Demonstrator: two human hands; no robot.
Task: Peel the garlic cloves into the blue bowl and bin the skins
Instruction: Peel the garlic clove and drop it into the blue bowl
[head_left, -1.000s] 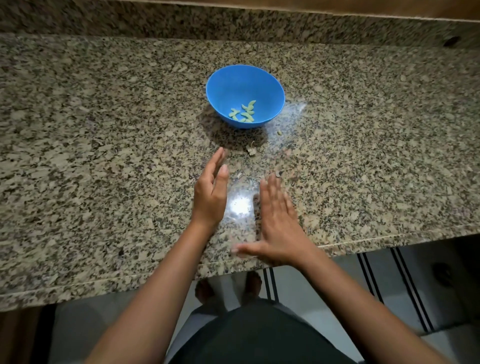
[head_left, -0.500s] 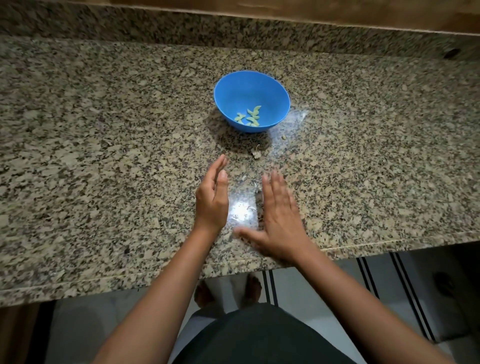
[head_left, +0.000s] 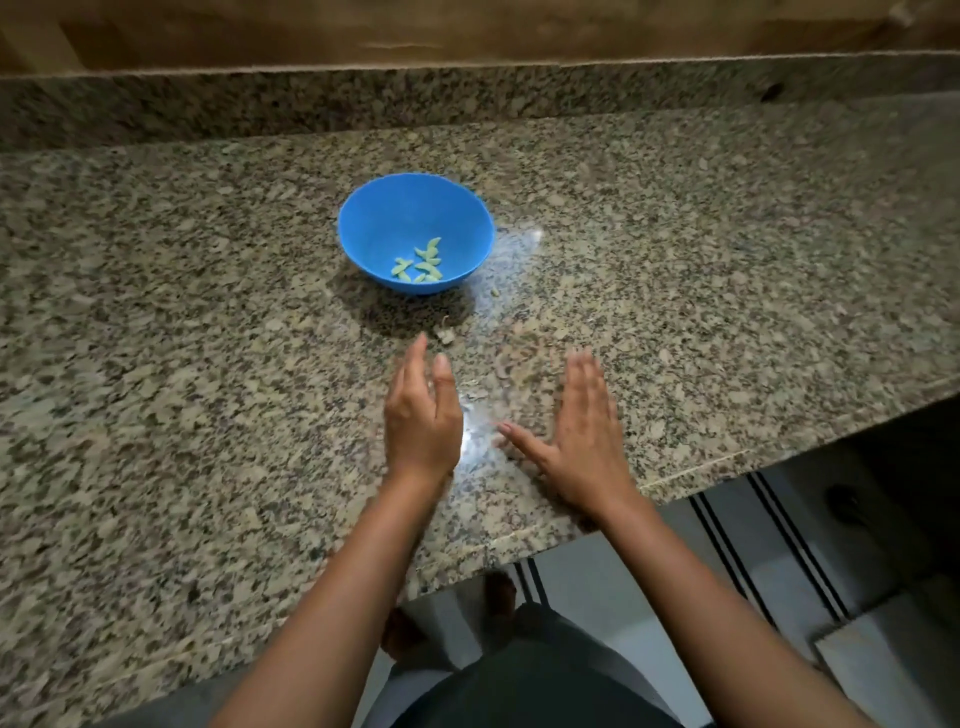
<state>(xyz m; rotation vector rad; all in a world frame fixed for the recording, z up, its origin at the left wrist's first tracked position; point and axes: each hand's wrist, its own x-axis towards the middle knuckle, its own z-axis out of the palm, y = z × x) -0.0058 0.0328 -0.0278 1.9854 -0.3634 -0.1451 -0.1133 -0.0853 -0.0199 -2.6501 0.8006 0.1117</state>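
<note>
The blue bowl (head_left: 415, 228) stands on the granite counter (head_left: 156, 338) and holds several pale peeled garlic cloves (head_left: 423, 265). A few small skin scraps (head_left: 445, 335) lie on the counter just in front of the bowl, and another bit (head_left: 494, 292) lies to its right. My left hand (head_left: 422, 415) stands on its edge with straight fingers, below the bowl. My right hand (head_left: 579, 436) lies flat, palm down on the counter, thumb spread toward the left hand. Neither hand holds anything.
The counter's front edge (head_left: 597, 527) runs diagonally just behind my wrists, with a tiled floor and a striped mat (head_left: 753, 535) below. A granite backsplash (head_left: 467, 93) rises behind the bowl.
My right hand has slid to the right, widening the gap between the hands. The left hand has stayed on its edge. The view has tilted and shifted.
</note>
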